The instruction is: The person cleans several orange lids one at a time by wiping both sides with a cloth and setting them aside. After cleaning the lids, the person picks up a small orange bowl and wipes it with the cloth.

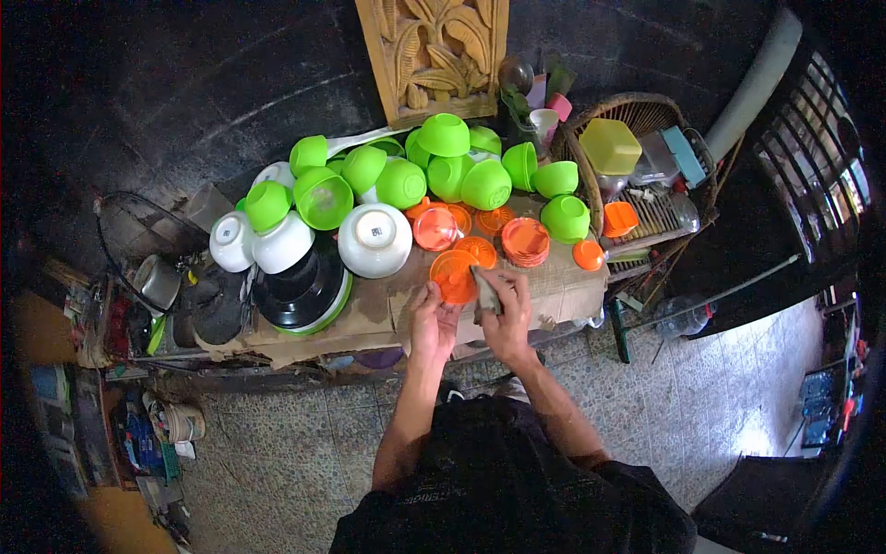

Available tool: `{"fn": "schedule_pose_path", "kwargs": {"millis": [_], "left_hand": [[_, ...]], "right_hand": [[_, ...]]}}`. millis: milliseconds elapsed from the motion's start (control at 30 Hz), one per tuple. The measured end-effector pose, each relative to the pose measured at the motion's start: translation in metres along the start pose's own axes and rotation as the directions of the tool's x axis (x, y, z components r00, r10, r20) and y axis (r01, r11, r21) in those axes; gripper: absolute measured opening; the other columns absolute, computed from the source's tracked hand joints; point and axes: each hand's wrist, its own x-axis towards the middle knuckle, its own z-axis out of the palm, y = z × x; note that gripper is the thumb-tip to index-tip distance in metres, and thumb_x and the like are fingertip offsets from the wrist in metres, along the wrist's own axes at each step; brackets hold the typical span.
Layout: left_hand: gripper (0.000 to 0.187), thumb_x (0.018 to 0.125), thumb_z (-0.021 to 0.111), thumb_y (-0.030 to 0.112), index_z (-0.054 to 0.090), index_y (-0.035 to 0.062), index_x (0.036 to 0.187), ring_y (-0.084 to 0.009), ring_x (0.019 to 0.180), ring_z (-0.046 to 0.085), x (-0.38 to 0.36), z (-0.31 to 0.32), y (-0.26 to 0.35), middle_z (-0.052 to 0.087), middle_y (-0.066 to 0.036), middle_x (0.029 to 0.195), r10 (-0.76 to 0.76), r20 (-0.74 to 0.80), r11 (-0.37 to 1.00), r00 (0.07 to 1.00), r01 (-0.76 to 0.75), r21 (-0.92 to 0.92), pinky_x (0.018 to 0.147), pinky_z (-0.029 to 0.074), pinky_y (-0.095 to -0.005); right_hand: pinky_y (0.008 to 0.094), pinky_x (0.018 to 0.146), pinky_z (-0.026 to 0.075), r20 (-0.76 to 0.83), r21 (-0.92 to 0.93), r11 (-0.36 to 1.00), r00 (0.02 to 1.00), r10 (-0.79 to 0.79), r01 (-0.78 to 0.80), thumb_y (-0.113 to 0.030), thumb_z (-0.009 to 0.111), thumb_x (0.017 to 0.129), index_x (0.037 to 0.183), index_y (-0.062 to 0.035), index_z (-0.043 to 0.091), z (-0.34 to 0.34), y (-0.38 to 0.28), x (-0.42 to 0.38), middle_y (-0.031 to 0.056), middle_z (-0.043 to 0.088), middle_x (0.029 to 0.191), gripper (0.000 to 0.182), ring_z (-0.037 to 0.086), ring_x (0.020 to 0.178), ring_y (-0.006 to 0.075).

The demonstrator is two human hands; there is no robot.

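My left hand (432, 325) is closed on the edge of a round orange plastic lid (452, 277), which it holds up above the front of the table. In my right hand (509, 319) is a small greyish cloth (488, 294), pressed near the lid's right edge. Right behind the held lid lies another orange lid (478, 247). A stack of orange lids (525, 240) sits to its right, and more orange lids (435, 228) lie behind on the left. Several green bowls (485, 186) are piled at the back, many upside down.
White bowls (375, 240) stand to the left, beside a black round container (303, 288). Cardboard (563, 294) covers the table. At the right is a wicker basket (637, 103) holding plastic containers. A carved wooden panel (434, 55) leans at the back.
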Motion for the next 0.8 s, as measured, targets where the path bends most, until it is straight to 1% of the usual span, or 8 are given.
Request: {"fn": "schedule_pose_path", "kwargs": {"millis": [133, 200, 233, 367, 500, 567, 633, 800], "left_hand": [[0.035, 0.108, 0.054, 0.025, 0.057, -0.0006, 0.132, -0.0238, 0.12, 0.066, -0.006, 0.006, -0.005, 0.066, -0.012, 0.132, -0.056, -0.008, 0.995, 0.998, 0.057, 0.084, 0.107, 0.053, -0.0412], [0.036, 0.109, 0.053, 0.024, 0.057, -0.0007, 0.134, -0.0231, 0.12, 0.066, -0.005, 0.006, -0.012, 0.066, -0.013, 0.132, -0.026, -0.008, 0.994, 1.0, 0.026, 0.104, 0.105, 0.054, -0.0402], [0.037, 0.109, 0.053, 0.024, 0.056, -0.0009, 0.136, -0.0224, 0.12, 0.066, -0.004, 0.005, -0.015, 0.066, -0.014, 0.132, 0.004, -0.008, 0.992, 1.0, -0.003, 0.123, 0.103, 0.055, -0.0393], [0.035, 0.109, 0.055, 0.025, 0.058, -0.0008, 0.132, -0.0202, 0.113, 0.066, 0.009, -0.005, -0.019, 0.067, -0.009, 0.124, 0.087, -0.026, 0.964, 0.996, -0.078, 0.253, 0.102, 0.053, -0.0366], [0.034, 0.108, 0.058, 0.027, 0.064, 0.0019, 0.13, -0.0172, 0.105, 0.062, 0.012, -0.002, -0.024, 0.064, -0.006, 0.12, 0.332, -0.008, 0.722, 0.943, -0.249, 0.646, 0.095, 0.05, -0.0308], [0.032, 0.107, 0.061, 0.028, 0.067, 0.0042, 0.127, -0.0166, 0.104, 0.061, 0.008, 0.012, -0.022, 0.062, -0.006, 0.12, 0.362, 0.016, 0.671, 0.932, -0.273, 0.689, 0.093, 0.049, -0.0303], [0.024, 0.101, 0.069, 0.023, 0.074, 0.0075, 0.118, -0.0194, 0.108, 0.06, 0.006, 0.019, -0.02, 0.059, -0.009, 0.12, 0.411, 0.2, 0.291, 0.889, -0.336, 0.896, 0.095, 0.049, -0.0329], [0.024, 0.089, 0.08, 0.014, 0.077, 0.008, 0.112, -0.023, 0.114, 0.059, 0.015, 0.034, -0.025, 0.059, -0.011, 0.119, 0.468, 0.338, 0.109, 0.816, -0.433, 0.895, 0.098, 0.049, -0.0345]], "right_hand": [[0.0405, 0.088, 0.051, -0.101, 0.027, 0.996, 0.991, 0.091, -0.089, 0.007, 0.067, 0.084, 0.128, -0.0058, 0.068, 0.002, 0.017, 0.013, 0.0188, 0.062, 0.118, 0.045, 0.062, 0.105, 0.0348], [0.0374, 0.084, 0.052, 0.043, 0.087, 0.957, 0.961, 0.273, -0.276, -0.01, 0.065, 0.099, 0.124, -0.0021, 0.067, 0.001, 0.025, 0.017, 0.0204, 0.066, 0.105, 0.026, 0.065, 0.094, 0.0265], [0.0333, 0.08, 0.051, 0.147, 0.179, 0.821, 0.84, 0.522, -0.542, -0.021, 0.06, 0.106, 0.12, 0.0016, 0.067, -0.003, 0.019, 0.017, 0.0149, 0.069, 0.092, 0.028, 0.063, 0.086, 0.0158], [0.0305, 0.077, 0.051, 0.221, 0.447, 0.671, 0.8, 0.558, -0.592, -0.025, 0.061, 0.105, 0.12, 0.0045, 0.067, -0.003, 0.023, 0.01, 0.0044, 0.069, 0.092, 0.033, 0.059, 0.087, 0.0101], [0.0301, 0.083, 0.051, 0.339, 0.211, 0.751, 0.768, 0.544, -0.625, -0.027, 0.064, 0.104, 0.124, 0.0044, 0.065, -0.01, 0.038, 0.005, 0.0055, 0.07, 0.1, 0.037, 0.06, 0.093, 0.0107], [0.0304, 0.087, 0.051, 0.284, 0.367, 0.625, 0.723, 0.63, -0.689, -0.028, 0.066, 0.103, 0.124, 0.0067, 0.065, -0.007, 0.042, 0.003, 0.0089, 0.071, 0.107, 0.041, 0.061, 0.098, 0.0121], [0.0307, 0.087, 0.051, 0.271, 0.396, 0.546, 0.662, 0.699, -0.738, -0.028, 0.067, 0.103, 0.124, 0.0073, 0.065, -0.002, 0.06, -0.003, 0.0104, 0.072, 0.109, 0.041, 0.062, 0.099, 0.0127], [0.0319, 0.087, 0.052, 0.338, 0.55, 0.356, 0.591, 0.733, -0.756, -0.032, 0.069, 0.101, 0.119, 0.008, 0.067, -0.008, 0.066, 0.003, 0.0145, 0.072, 0.107, 0.044, 0.063, 0.099, 0.0138]]}}
